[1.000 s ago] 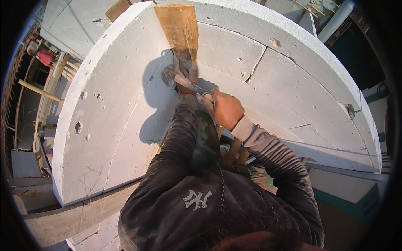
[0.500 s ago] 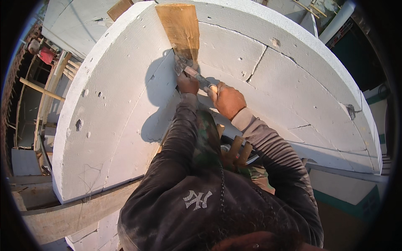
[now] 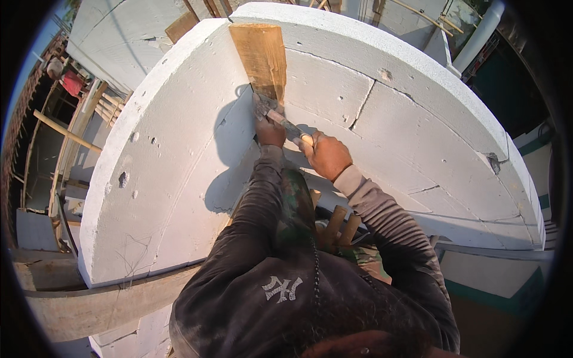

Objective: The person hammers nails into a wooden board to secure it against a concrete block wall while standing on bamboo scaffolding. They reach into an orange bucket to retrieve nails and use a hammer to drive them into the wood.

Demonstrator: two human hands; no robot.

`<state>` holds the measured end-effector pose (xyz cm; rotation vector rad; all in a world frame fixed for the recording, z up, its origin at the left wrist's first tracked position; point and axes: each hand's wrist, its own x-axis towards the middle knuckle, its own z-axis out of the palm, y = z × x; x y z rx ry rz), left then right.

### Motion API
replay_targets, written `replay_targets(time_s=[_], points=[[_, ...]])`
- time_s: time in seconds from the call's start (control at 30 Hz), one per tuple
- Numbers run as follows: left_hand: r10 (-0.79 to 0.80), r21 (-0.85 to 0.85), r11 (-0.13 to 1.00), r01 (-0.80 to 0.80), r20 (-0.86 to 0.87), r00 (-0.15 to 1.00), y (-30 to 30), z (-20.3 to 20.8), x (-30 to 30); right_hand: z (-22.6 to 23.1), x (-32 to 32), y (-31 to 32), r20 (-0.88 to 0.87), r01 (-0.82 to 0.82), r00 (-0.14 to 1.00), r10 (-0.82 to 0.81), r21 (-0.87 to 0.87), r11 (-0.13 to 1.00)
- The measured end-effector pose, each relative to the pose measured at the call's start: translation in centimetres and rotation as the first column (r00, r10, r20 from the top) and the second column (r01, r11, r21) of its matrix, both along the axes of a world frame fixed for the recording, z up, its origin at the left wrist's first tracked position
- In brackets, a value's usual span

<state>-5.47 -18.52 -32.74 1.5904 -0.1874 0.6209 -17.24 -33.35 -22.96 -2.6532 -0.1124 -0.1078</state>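
- The right hand (image 3: 328, 156) is clenched around the light-coloured near end of a hammer-like tool (image 3: 290, 127), with its fingers wrapped about the handle.
- The left hand (image 3: 271, 132) is farther away and a little to the left, its back toward the view; the tool's head covers its fingertips, so I cannot tell how far they are open or whether they grip anything.
- The tool slants from the right hand toward the far left, its dusty grey head over the left hand's fingers, by the near end of a wooden board (image 3: 260, 56). Whether the head touches the board cannot be told.
- The board stands in the corner where the left white wall (image 3: 173, 137) and the right white wall (image 3: 430, 137) meet, its far end close to their curved rim.
- Dark joints cross the right wall, and small pits mark both.
- On the near side, the chest of the dark sweatshirt (image 3: 233, 316) bears a pale emblem (image 3: 282, 289) of interlocked letters, the clearest marking in view.
- A plank (image 3: 119, 304) runs along the near edge of the left wall.
- At the far left is another person (image 3: 73, 83) in red, near bamboo poles (image 3: 65, 130).
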Motion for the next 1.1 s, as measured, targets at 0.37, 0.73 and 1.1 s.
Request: replay_targets(time_s=[0.37,0.73,1.1], points=[[0.128,0.081,0.989,-0.126,-0.022,0.992,1.0,2.7,-1.8,4.2,0.4,1.5,0.352,-0.050,0.933,-0.079,0.344,0.938],[0.158,0.128,0.979,-0.157,-0.001,0.987,1.4,4.7,-3.5,3.7,1.7,2.0,0.294,0.048,0.945,-0.140,0.300,0.953],[0.216,-0.241,0.956,-0.167,0.195,0.957,1.0,14.8,-3.3,4.4,1.5,1.4,0.281,0.013,0.951,-0.126,0.372,0.928]])
